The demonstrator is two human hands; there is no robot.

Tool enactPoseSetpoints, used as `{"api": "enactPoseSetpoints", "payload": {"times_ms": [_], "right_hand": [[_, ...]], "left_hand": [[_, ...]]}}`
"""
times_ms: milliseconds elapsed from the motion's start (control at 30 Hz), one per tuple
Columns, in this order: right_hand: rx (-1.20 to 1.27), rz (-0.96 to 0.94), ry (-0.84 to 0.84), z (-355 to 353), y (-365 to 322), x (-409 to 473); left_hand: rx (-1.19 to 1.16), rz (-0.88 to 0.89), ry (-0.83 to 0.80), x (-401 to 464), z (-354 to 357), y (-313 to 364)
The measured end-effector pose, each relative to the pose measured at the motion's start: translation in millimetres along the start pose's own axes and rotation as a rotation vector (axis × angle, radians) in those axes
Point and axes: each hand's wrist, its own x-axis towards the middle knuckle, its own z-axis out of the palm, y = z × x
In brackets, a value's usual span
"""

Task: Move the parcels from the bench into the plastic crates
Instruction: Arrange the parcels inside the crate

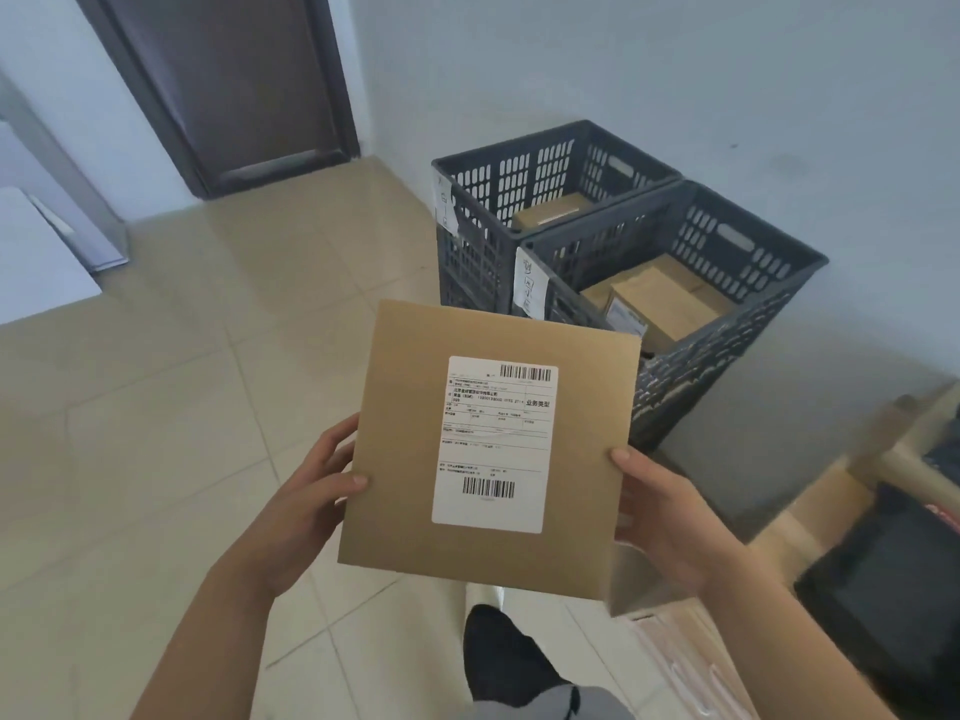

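Holding a flat cardboard parcel point(488, 449) by its two side edges, both hands keep it in the air in front of the crates. The left hand point(306, 506) grips the left edge with the thumb on top, and the right hand point(665, 517) grips the right edge in the same way. A white label point(496, 444) with barcodes sits on the parcel's face. Beyond the parcel, by the wall, two dark plastic crates stand touching: the near crate point(727, 324) and the far crate point(519, 184), each with brown boxes point(660, 298) inside. A dark door point(234, 85) is far left of the crates.
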Motion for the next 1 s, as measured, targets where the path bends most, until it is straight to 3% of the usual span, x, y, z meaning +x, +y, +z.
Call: {"api": "enactPoseSetpoints", "payload": {"times_ms": [267, 533, 733, 1000], "right_hand": [[0.120, -0.011, 0.040, 11, -75, 116], [0.096, 0.010, 0.162, 13, -122, 193], [0.237, -0.022, 0.386, 28, -107, 203], [0.516, 0.023, 0.698, 115, -65, 207]], "left_hand": [[0.048, -0.025, -0.005, 143, -30, 80], [-0.016, -0.061, -0.066, 249, -54, 99], [0.047, -0.162, -0.264, 329, -57, 109], [0.197, -0.313, -0.480, 388, -97, 109]]}}
